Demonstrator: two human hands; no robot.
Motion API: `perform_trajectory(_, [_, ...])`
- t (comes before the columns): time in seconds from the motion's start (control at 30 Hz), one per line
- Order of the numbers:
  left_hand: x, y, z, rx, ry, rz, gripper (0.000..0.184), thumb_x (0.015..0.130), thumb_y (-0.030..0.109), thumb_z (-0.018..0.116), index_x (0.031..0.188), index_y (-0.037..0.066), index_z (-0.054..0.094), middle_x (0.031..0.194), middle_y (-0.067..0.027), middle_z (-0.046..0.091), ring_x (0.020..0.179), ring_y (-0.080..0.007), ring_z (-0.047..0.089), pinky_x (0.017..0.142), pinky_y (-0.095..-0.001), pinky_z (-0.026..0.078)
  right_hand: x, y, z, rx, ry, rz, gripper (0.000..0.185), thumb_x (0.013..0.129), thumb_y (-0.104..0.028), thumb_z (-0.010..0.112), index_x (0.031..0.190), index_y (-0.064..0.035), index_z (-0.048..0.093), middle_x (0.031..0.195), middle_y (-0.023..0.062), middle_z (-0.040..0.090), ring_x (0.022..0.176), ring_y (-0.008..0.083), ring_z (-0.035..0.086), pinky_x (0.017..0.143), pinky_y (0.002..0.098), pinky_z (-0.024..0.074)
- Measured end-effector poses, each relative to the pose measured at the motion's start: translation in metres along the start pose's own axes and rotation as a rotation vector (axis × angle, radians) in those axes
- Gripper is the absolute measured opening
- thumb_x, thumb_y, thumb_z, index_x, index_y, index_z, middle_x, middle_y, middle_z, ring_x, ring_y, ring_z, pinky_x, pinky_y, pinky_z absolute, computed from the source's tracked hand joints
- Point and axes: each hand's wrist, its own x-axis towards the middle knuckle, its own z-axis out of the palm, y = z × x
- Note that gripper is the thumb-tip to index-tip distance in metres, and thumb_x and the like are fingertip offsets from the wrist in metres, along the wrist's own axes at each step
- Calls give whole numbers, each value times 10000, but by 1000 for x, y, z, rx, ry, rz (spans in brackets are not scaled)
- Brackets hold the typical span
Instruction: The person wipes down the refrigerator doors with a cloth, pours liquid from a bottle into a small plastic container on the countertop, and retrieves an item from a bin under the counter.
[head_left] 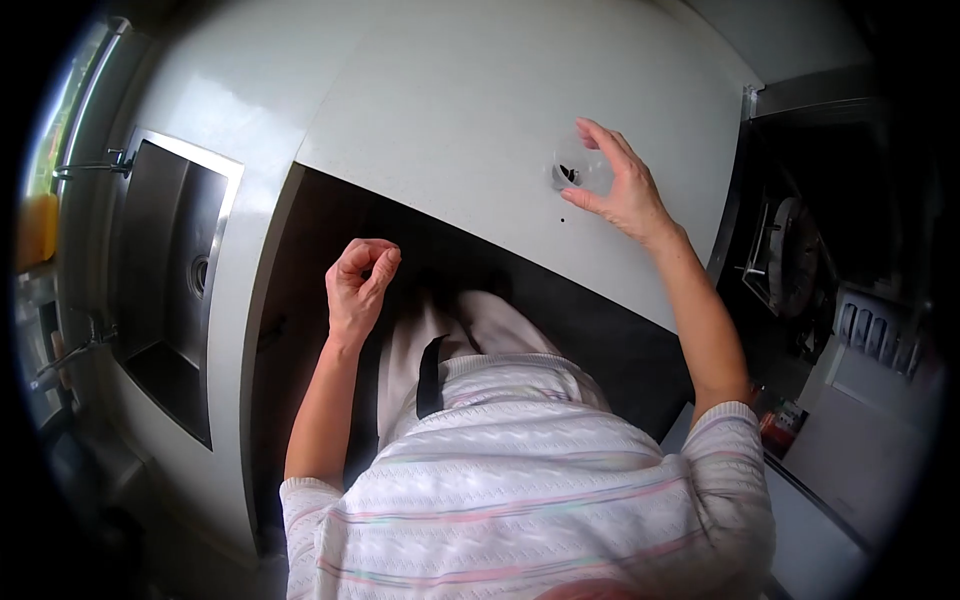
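Observation:
On the pale countertop point(450, 120) stands a small clear cup point(575, 172) with something dark inside it. My right hand point(625, 190) is around the cup's right side, thumb and fingers curved about it; whether it grips firmly is hard to tell. A tiny dark speck point(562, 220) lies on the counter just below the cup. My left hand point(360, 285) hangs in front of the counter's edge, fingers curled and pressed against the thumb. What it holds, if anything, is too small or hidden to make out.
At the left a steel sink point(170, 250) is set into the counter, with a tap point(95, 168) behind it. A dark rack or stove area point(790, 250) is at the right. The counter's front edge runs diagonally below the cup.

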Motion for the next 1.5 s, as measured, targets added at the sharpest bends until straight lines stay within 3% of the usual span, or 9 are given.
perform_trajectory(0.1, [-7, -4, 22, -5, 6, -36, 178, 841, 112, 639, 736, -26, 602, 818, -21, 581, 674, -62, 493, 582, -199, 405, 3, 20, -10, -14, 39, 39, 792, 645, -182, 780, 1325, -105, 381, 1226, 95, 484, 1142, 237, 467, 986, 363, 367])
perform_trajectory(0.4, [-32, -16, 79, 16, -180, -131, 169, 846, 121, 637, 765, -21, 596, 790, -5, 566, 655, -55, 481, 589, -196, 403, -23, 25, -31, -46, 195, 39, 839, 666, -272, 778, 1357, -123, 325, 1398, 130, 318, 1301, 294, 298, 1051, 389, 295])
perform_trajectory(0.5, [-31, -53, 90, -23, -390, -201, 128, 860, 109, 617, 801, -2, 598, 738, 18, 558, 653, -42, 470, 593, -185, 389, -69, 28, -35, -12, 441, -3, 692, 710, -214, 740, 1299, -90, 398, 1311, 135, 426, 1211, 276, 417, 999, 364, 359])
perform_trajectory(0.67, [-55, -59, 142, 118, -737, -206, 101, 856, 105, 618, 819, 13, 597, 697, 31, 560, 649, -32, 468, 602, -183, 386, -207, 15, -9, 202, 527, 179, 456, 782, -134, 660, 1200, -60, 494, 1090, 103, 581, 939, 221, 586, 805, 316, 482])
perform_trajectory(0.73, [-70, -59, 171, 136, -856, -155, 111, 852, 110, 624, 812, 10, 595, 703, 32, 565, 646, -34, 474, 603, -189, 392, -271, 12, 2, 297, 417, 465, 424, 791, -121, 647, 1185, -61, 504, 1056, 100, 595, 887, 210, 600, 750, 311, 493])
perform_trajectory(0.8, [-98, -45, 224, 199, -986, -82, 139, 838, 149, 640, 819, 15, 608, 692, 22, 578, 655, -43, 491, 612, -211, 408, -373, 24, 23, 286, 510, 592, 405, 799, -124, 644, 1177, -66, 513, 1028, 95, 606, 852, 194, 609, 699, 303, 501])
perform_trajectory(1.03, [-199, -47, 386, 496, -1162, 135, 238, 821, 238, 636, 810, 0, 629, 653, -65, 611, 640, -87, 558, 610, -250, 443, -625, 62, 55, 464, 681, 1106, 365, 807, -130, 624, 1159, -68, 552, 1032, 94, 629, 861, 209, 624, 740, 309, 500])
perform_trajectory(1.23, [-339, -49, 543, 485, -1339, 144, 263, 843, 251, 574, 809, 3, 652, 703, -99, 647, 659, -146, 613, 620, -274, 454, -806, 85, 73, 511, 887, 1210, 315, 812, -104, 593, 1117, -24, 571, 975, 95, 647, 819, 181, 631, 714, 291, 494])
perform_trajectory(1.5, [-438, -28, 702, 541, -1434, 244, 236, 849, 249, 568, 888, 36, 662, 750, -65, 662, 732, -135, 628, 692, -258, 469, -933, 179, 26, 537, 1046, 1261, 280, 810, -141, 588, 1064, -24, 602, 922, 115, 660, 778, 187, 632, 699, 300, 489])
